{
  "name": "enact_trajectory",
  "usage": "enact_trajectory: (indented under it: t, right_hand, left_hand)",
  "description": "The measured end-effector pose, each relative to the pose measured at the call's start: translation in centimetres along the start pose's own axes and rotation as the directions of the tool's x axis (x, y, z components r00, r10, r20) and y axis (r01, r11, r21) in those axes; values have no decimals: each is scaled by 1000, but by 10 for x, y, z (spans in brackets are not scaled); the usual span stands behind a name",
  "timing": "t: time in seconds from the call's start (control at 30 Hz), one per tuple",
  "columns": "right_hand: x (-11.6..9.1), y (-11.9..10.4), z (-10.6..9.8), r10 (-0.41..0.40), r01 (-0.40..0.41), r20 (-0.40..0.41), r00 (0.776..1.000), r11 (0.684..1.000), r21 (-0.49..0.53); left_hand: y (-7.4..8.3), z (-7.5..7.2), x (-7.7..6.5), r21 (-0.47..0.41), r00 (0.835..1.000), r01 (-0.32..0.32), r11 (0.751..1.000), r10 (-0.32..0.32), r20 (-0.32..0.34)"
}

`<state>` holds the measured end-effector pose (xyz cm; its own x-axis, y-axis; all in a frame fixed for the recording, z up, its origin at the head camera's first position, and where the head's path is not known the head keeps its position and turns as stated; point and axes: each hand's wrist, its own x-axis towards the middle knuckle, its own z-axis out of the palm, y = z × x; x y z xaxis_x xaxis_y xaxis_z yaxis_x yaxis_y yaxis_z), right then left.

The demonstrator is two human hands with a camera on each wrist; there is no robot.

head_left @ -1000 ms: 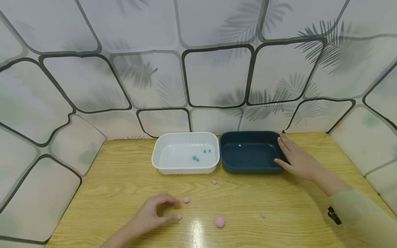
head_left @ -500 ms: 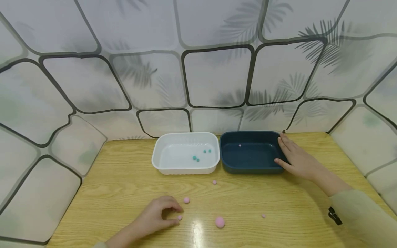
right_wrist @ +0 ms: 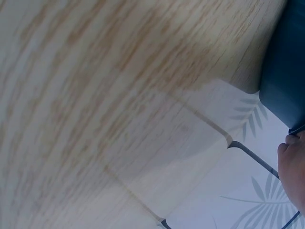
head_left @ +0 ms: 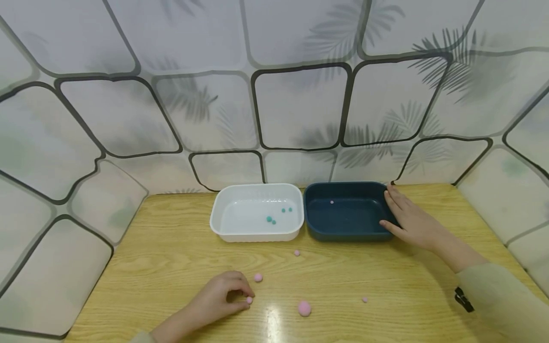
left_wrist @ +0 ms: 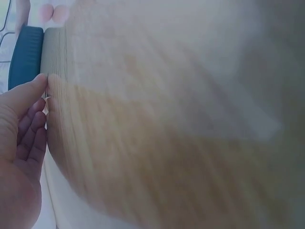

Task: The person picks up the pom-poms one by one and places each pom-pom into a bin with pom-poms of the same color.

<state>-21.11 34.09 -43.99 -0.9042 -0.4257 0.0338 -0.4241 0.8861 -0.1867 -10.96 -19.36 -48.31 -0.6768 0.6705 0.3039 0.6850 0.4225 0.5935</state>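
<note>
A glossy wood-grain surface [head_left: 171, 247] bears a white tray [head_left: 256, 237] and a dark blue tray [head_left: 349, 237], set end to end along its far edge. Scattered in front: a small pink ball [head_left: 297, 253] near both trays, a medium pink ball [head_left: 258, 277] farther left, a large pink ball [head_left: 304, 308] and, right, a tiny pink ball [head_left: 364, 299].

Pale walls [head_left: 300, 109] are showing dark-outlined blocks, grey leaf prints; wood-grain table [head_left: 163, 238] is running up to them; glare [head_left: 272, 324] is shining off tabletop.
</note>
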Motion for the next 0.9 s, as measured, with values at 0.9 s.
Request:
enact_trajectory:
  t: [0.9]
  right_hand:
    - [0, 1, 1, 8, -8, 7, 1000, 1000, -6]
  left_hand:
    - [11, -13, 65, -123, 997, 74, 990, -70, 37]
